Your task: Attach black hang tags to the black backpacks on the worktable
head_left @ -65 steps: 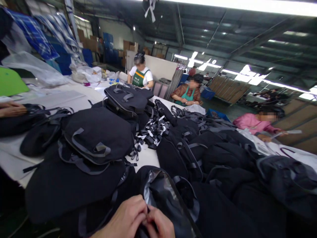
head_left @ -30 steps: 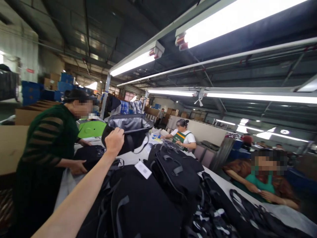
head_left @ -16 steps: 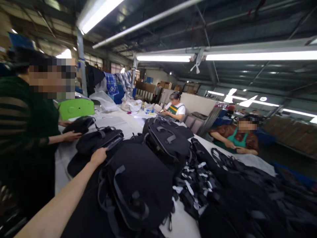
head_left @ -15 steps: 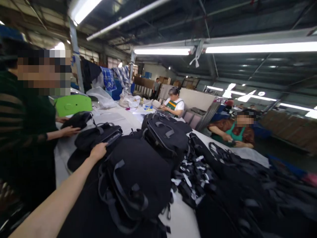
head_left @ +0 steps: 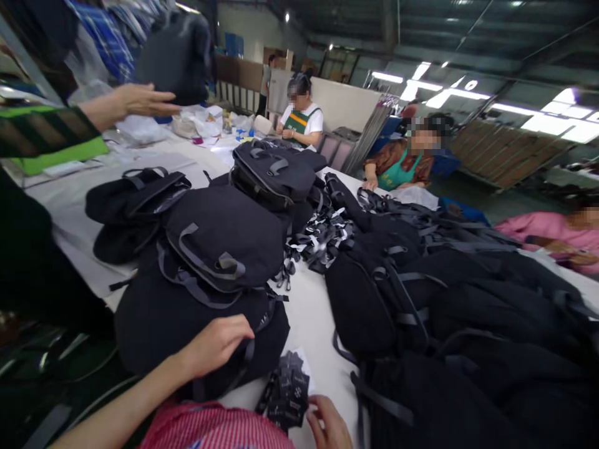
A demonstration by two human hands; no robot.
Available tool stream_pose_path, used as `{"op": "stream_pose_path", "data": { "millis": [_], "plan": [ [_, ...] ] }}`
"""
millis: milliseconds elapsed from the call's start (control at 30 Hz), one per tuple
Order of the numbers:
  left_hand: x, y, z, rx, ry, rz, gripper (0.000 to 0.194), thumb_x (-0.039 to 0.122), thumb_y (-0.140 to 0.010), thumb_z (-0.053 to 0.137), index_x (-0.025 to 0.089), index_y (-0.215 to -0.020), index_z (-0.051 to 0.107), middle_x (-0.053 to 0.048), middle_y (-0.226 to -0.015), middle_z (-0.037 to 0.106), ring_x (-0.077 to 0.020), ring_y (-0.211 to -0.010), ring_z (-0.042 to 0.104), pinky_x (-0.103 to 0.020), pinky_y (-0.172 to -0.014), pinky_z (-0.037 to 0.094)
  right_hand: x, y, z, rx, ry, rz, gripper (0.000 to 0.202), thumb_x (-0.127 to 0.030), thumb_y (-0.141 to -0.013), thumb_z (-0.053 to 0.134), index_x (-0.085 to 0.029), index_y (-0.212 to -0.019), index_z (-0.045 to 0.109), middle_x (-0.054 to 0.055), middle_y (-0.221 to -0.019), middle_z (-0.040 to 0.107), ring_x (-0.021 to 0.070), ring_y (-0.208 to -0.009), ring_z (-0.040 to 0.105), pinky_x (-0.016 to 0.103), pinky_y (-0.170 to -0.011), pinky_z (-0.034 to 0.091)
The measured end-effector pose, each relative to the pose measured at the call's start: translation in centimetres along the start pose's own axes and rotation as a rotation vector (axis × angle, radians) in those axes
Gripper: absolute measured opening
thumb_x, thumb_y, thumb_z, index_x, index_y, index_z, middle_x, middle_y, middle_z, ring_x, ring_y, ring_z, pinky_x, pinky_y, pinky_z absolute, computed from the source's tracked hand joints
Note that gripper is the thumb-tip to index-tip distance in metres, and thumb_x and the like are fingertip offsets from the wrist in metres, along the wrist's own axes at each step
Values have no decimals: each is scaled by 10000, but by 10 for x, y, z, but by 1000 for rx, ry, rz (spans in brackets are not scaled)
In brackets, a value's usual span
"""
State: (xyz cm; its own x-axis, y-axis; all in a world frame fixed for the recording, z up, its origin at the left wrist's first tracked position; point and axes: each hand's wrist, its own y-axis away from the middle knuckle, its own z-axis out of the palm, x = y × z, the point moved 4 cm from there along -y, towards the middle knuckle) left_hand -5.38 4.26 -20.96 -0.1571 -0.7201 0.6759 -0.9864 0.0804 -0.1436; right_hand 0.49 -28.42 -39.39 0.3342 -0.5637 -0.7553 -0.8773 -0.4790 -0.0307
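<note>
Stack of black bags (head_left: 234, 231), left of the dark tags (head_left: 292, 386); left hand (head_left: 219, 346) over the stack, fingers bent, whether grasping cannot be told; right hand (head_left: 330, 424) at the tags' right edge, grip likewise indeterminable; heaped bags (head_left: 458, 305) beyond.

Cluttered background

Upper left: blue plaid cloth (head_left: 103, 42); lime-green panel (head_left: 84, 156) lower, near translucent plastic (head_left: 140, 130). Far side: person in green apron (head_left: 303, 123) with orange stripe, person in teal apron (head_left: 401, 173) further right. Right edge: person in pink top (head_left: 533, 227), partly cut off. Behind: cardboard boxes (head_left: 281, 59), brown slatted panels (head_left: 496, 146), bright lights (head_left: 387, 77).
</note>
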Motion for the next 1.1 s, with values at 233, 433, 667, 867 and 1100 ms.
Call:
{"op": "stream_pose_path", "data": {
  "millis": [233, 433, 667, 867, 1100],
  "plan": [
    [20, 13, 85, -335, -32, -142, 221, 141, -872, 518, 214, -980, 697, -58, -992, 694, -214, -937, 659, -288, -852, 499, 18, -22, 36, 140, 306, -101, 424, -386, -865, 520, -227, -1257, 553, 183, -1290, 591, 373, -1125, 623, 473, -831, 588],
    [15, 21, 89, -266, -16, -243, 252, 110, -827, 524, 227, -968, 697, -45, -1006, 699, -203, -973, 654, -275, -888, 491, 31, -31, 37, 82, 127, -114, 331, -357, -785, 646, -273, -1103, 606, 110, -1177, 639, 330, -1045, 653, 409, -806, 593],
    [8, 24, 81, -216, 23, -280, 259, 133, -830, 510, 213, -981, 705, -52, -989, 705, -195, -944, 659, -279, -867, 490, 23, -34, 23, 5, -194, 42, 394, -582, -741, 659, -226, -911, 680, 102, -868, 719, 337, -835, 696, 440, -777, 572],
    [7, 18, 76, -211, 79, -264, 268, 147, -827, 499, 200, -984, 710, -56, -992, 712, -197, -953, 654, -288, -887, 479, -4, -32, 15, -74, -347, 152, 504, -713, -726, 612, -228, -638, 512, -28, -559, 506, 198, -550, 537, 293, -529, 459],
    [0, 12, 90, -265, 158, -243, 268, 169, -788, 507, 200, -935, 729, -43, -960, 733, -196, -909, 651, -273, -848, 468, -9, -31, -2, -2, -412, 226, 505, -682, -726, 646, -208, -619, 508, -42, -586, 433, 157, -592, 429, 267, -563, 373]
  ]
}}
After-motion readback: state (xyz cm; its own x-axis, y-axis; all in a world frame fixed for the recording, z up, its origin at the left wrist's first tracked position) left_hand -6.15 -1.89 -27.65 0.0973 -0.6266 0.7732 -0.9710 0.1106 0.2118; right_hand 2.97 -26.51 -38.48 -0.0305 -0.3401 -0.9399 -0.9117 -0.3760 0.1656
